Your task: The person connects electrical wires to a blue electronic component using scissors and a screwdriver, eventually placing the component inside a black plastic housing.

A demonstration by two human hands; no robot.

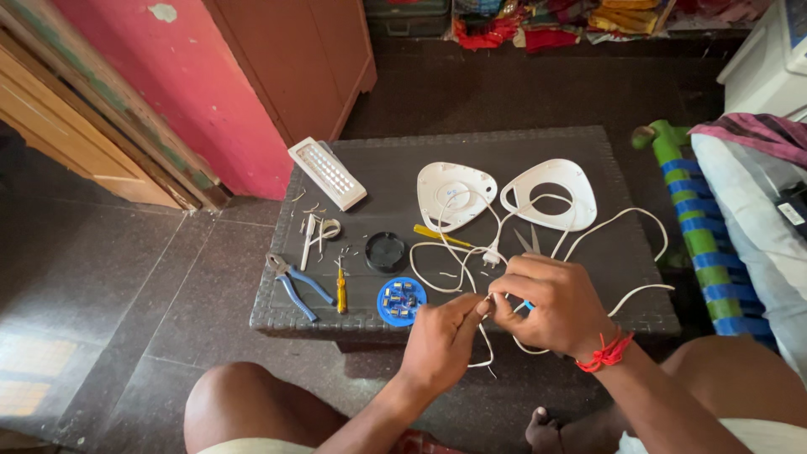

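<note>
Pinched the white wire (496,252) between both sets of fingers, left hand (441,340) and right hand (551,303), blue disc (401,301) just left, probably mid-strip.

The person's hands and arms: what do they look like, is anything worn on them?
Both arms are bare, with no sleeves or gloves. The right hand has a red thread band tied around its wrist, with loose ends sticking out. The left hand wears nothing; no rings or watch show on either.

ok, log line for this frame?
left hand: pinches white wire | right hand: grips same wire | on table: two white shells, blue disc, pliers
</note>
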